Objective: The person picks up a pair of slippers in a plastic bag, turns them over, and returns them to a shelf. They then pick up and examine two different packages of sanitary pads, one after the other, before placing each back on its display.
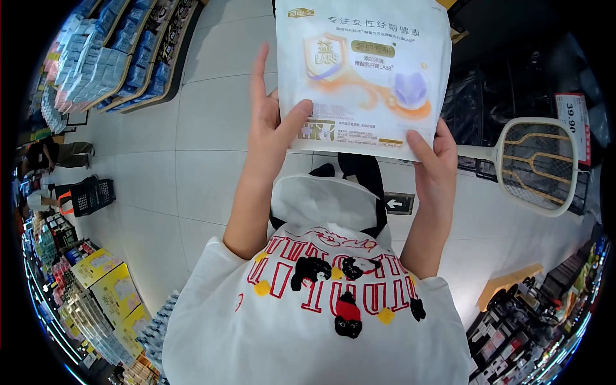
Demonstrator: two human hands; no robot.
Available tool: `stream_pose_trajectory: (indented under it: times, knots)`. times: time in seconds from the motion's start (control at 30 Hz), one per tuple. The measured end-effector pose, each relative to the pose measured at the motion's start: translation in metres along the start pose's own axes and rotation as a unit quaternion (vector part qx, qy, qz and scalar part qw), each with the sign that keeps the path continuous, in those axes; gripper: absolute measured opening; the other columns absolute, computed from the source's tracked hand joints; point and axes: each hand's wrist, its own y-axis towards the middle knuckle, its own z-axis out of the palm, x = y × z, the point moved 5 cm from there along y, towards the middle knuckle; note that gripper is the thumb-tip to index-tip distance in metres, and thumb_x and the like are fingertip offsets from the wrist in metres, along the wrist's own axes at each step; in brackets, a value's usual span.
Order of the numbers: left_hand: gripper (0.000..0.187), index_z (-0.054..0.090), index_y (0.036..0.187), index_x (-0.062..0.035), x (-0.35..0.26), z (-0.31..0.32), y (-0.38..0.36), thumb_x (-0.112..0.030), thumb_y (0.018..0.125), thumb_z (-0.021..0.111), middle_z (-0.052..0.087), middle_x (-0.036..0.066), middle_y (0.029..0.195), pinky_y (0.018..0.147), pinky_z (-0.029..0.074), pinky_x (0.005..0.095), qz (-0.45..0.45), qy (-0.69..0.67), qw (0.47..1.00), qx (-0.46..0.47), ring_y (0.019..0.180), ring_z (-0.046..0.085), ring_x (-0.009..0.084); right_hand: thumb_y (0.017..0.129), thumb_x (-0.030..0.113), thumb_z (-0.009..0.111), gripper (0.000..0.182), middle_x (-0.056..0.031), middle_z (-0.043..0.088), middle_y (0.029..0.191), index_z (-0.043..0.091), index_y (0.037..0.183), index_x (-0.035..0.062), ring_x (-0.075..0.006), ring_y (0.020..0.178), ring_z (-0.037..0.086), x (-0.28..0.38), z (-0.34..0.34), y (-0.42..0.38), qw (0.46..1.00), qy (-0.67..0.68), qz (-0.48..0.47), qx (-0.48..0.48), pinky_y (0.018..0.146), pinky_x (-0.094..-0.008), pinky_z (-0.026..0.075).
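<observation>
A white pack of sanitary pads [366, 70] is held up in front of my chest, its printed face towards me. Gold, orange and purple graphics and Chinese text cover it, and its top edge runs out of view. My left hand [273, 122] grips the left edge, thumb on the front, index finger sticking out past the side, other fingers hidden behind. At the lower right corner my right hand [436, 157] pinches the pack, thumb in front and fingers behind.
An electric mosquito swatter [538, 165] hangs at right near a price sign [573, 128]. Shelves of blue and white packs [96, 64] stand upper left. A black basket [90, 196] and people are at far left, above yellow boxes [115, 292]. A floor arrow sign [399, 204] lies on pale tiles.
</observation>
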Motion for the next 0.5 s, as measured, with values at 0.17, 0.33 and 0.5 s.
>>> stream_pose_trajectory:
  times: [0.17, 0.33, 0.5]
  knots:
    - [0.074, 0.018, 0.141, -0.0049, -0.003, 0.014, 0.005, 0.001, 0.077, 0.055, 0.052, 0.018, 0.12, 0.094, 0.04, 0.0327, 0.049, 0.064, 0.995, 0.054, 0.108, 0.053, 0.0205, 0.081, 0.002, 0.062, 0.045, -0.0146, 0.06, 0.111, 0.044, 0.121, -0.008, -0.0144, 0.099, 0.059, 0.003, -0.004, 0.004, 1.0, 0.013, -0.001, -0.008, 0.087, -0.0258, 0.045]
    - [0.059, 0.039, 0.132, -0.0019, 0.004, 0.015, 0.014, 0.003, 0.075, 0.052, 0.046, 0.015, 0.125, 0.098, 0.034, 0.0298, 0.077, 0.092, 0.992, 0.05, 0.116, 0.044, 0.0193, 0.081, 0.002, 0.061, 0.046, -0.0152, 0.06, 0.111, 0.043, 0.122, -0.0082, -0.015, 0.099, 0.059, 0.005, -0.01, 0.011, 1.0, 0.021, 0.004, -0.011, 0.087, -0.0259, 0.045]
    - [0.051, 0.045, 0.127, 0.0003, 0.005, 0.023, 0.031, 0.003, 0.076, 0.045, 0.048, 0.013, 0.124, 0.096, 0.035, 0.0273, 0.053, 0.082, 0.993, 0.064, 0.113, 0.046, 0.0173, 0.082, 0.002, 0.058, 0.047, -0.0159, 0.058, 0.114, 0.041, 0.125, -0.0085, -0.0164, 0.103, 0.058, 0.007, -0.021, 0.024, 0.998, 0.061, 0.015, -0.012, 0.09, -0.0269, 0.043]
